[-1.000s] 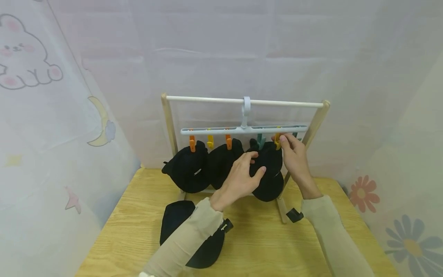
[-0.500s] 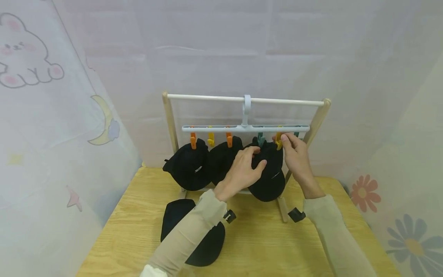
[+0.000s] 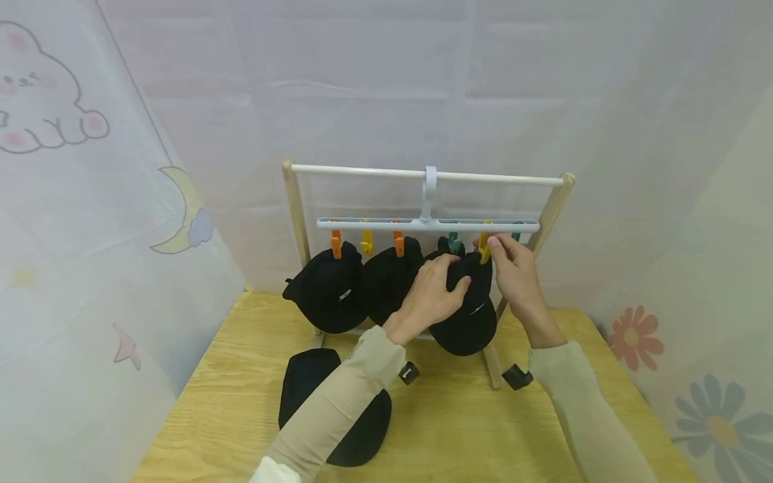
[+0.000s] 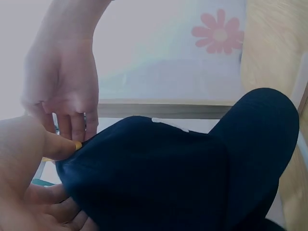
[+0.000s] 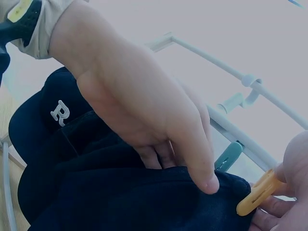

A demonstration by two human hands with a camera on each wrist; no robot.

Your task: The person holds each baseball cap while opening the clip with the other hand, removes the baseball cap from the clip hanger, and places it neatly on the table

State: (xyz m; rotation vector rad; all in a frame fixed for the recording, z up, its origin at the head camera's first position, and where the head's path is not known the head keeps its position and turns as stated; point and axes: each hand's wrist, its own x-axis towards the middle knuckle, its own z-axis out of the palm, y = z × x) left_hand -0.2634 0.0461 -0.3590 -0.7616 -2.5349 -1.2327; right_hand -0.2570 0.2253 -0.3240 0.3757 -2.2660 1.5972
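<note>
Since a moment ago, the left arm [image 3: 338, 401] has slid right a bit. On the counter [image 3: 447, 429] stands a rack [image 3: 552, 208], and a hanger [image 3: 374, 226] hangs from it. One black cap [image 3: 463, 333] is held just under the hanger. The left hand [image 3: 429, 292] has its grip pinching the cap's top edge; the right hand [image 3: 515, 274] pinches a yellow clip [image 3: 484, 249] there. If the clip bites too little cloth, or the left hand lets go too soon, the cap might fall.

Caps [image 3: 464, 329] hang below a hanger [image 3: 386, 227]; before them, another cap [image 3: 306, 379] lies on a table [image 3: 459, 429]
</note>
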